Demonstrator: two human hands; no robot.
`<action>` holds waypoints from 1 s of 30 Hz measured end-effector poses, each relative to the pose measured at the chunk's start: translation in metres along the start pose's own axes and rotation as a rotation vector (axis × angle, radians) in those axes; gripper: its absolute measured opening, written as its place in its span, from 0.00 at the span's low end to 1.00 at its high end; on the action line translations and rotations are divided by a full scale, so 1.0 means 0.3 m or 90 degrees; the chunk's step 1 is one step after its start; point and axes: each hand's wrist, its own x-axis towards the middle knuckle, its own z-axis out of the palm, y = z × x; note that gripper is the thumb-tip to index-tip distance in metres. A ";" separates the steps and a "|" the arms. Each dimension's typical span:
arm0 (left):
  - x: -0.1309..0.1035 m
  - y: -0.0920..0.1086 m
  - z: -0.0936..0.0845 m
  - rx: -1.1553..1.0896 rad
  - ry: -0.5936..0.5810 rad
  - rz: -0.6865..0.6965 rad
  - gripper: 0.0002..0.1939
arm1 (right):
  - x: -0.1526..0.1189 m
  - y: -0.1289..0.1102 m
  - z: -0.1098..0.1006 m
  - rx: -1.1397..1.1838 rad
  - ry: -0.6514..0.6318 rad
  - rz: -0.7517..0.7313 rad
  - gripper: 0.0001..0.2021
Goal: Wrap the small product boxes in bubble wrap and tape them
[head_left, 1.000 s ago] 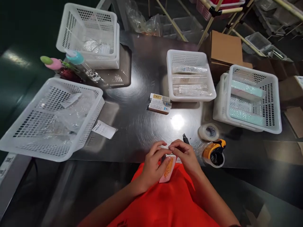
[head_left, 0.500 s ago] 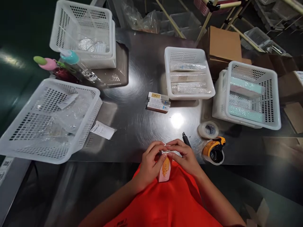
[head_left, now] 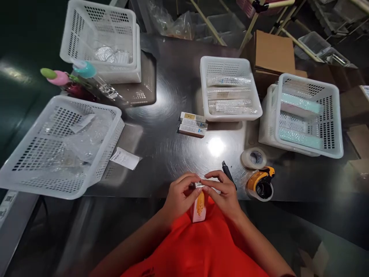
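A small pink and white box (head_left: 198, 209) with orange print stands upright close to my red shirt, at the table's near edge. My left hand (head_left: 183, 194) is closed on its upper left side, thumb on the front face. Over the top end, the fingers of my right hand (head_left: 223, 192) press together, thumb and forefinger on the box's upper edge. The fingers hide part of the top end. Just beyond my right hand lies a black utility knife (head_left: 229, 175). Several slim cartons (head_left: 193, 125) lie side by side farther up the table.
White baskets stand around: one with clear bags (head_left: 57, 154) at left, one with bubble-wrapped packs (head_left: 230, 111), one with mint-coloured packs (head_left: 309, 148). A tape roll (head_left: 253, 158) and an orange tape dispenser (head_left: 261, 184) sit at right. A paper slip (head_left: 125, 158) lies at left.
The fingers of both hands have shifted at the box's top end, and more of its white top shows. The box stays nearly in place.
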 end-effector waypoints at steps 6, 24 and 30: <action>-0.013 0.005 -0.012 0.071 0.003 0.034 0.09 | 0.005 -0.001 -0.001 0.043 0.022 0.034 0.05; -0.027 -0.021 -0.001 0.388 0.226 0.323 0.09 | -0.163 0.586 -0.435 -0.564 0.431 0.662 0.32; -0.042 0.061 -0.003 0.375 0.173 0.361 0.11 | -0.193 0.549 -0.450 -0.555 0.419 0.686 0.27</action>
